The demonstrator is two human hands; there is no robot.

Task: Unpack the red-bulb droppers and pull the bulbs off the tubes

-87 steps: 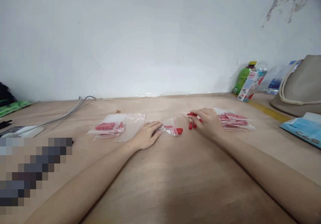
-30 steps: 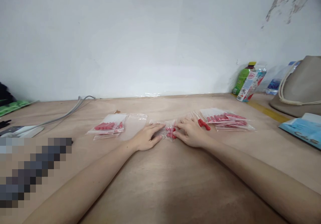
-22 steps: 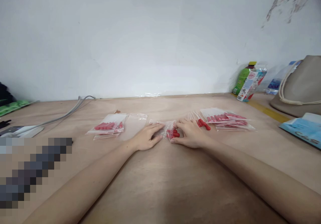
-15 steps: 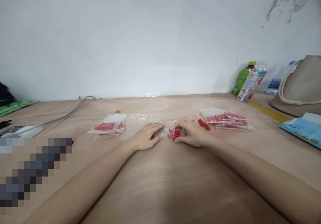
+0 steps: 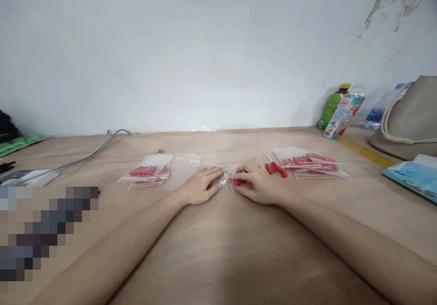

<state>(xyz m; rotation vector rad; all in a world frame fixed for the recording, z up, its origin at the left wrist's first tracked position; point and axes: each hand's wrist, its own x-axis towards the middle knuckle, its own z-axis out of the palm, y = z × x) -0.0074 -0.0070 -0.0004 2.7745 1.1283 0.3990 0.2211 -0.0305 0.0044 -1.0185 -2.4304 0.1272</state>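
Note:
My left hand [image 5: 202, 186] lies flat on the table, its fingers stretched over the left part of a small clear zip bag [image 5: 232, 177]. At the bag's right end, by its red-lined mouth, my right hand [image 5: 261, 184] curls its fingers and thumb round small red pieces [image 5: 240, 182], some of them partly inside the bag. Their exact kind is too small to make out. Several loose red pieces [image 5: 276, 169] lie just right of that hand, beside a fan of thin clear plastic [image 5: 263, 157].
Filled zip bags with red pieces lie in a left pile [image 5: 148, 170] and a right pile [image 5: 309, 160]. A flat clear bag [image 5: 184, 170] is beside the left pile. Farther right are drink bottles [image 5: 332, 107], a beige hat [image 5: 411, 118] and a blue packet [image 5: 414, 177]. A grey cable [image 5: 85, 159] crosses the left.
My right hand's index finger has reached left over the bag's mouth, and the red pieces there are now more covered. More loose red pieces show behind that hand. My left hand stays put.

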